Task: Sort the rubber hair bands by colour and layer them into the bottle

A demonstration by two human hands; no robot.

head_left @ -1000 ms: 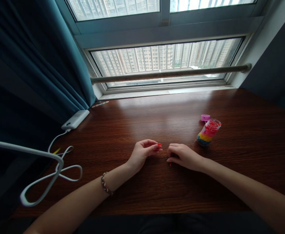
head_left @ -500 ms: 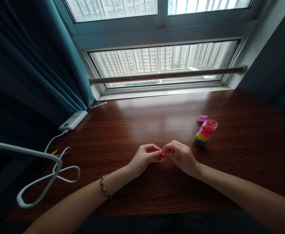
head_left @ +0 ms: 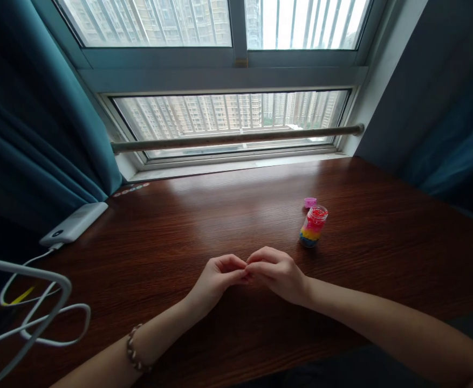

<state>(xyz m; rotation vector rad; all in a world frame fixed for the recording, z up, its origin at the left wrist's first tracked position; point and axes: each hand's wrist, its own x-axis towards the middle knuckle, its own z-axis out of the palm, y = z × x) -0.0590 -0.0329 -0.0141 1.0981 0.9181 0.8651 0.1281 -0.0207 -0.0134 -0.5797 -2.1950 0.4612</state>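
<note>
Both hands meet over the table, fingertips touching. My left hand is closed in a pinch, thumb against the fingers. My right hand is pinched too, its fingers lying over the left fingertips. The small red piece that showed between them a moment ago is now almost wholly covered by the fingers; its kind cannot be made out. Beyond my right hand stands an uncapped clear jar filled with small pieces in layers, blue at the bottom, then yellow, pink and red. A pink lid lies just behind the jar.
A white power bank lies at the left by the blue curtain, its white cable looping toward the front. The dark wooden table reaches back to a window with a rail across it.
The view has turned to the right, so everything sits further left and slightly lower. The red piece between my fingertips was visible and is now covered as my right fingers closed over it.
</note>
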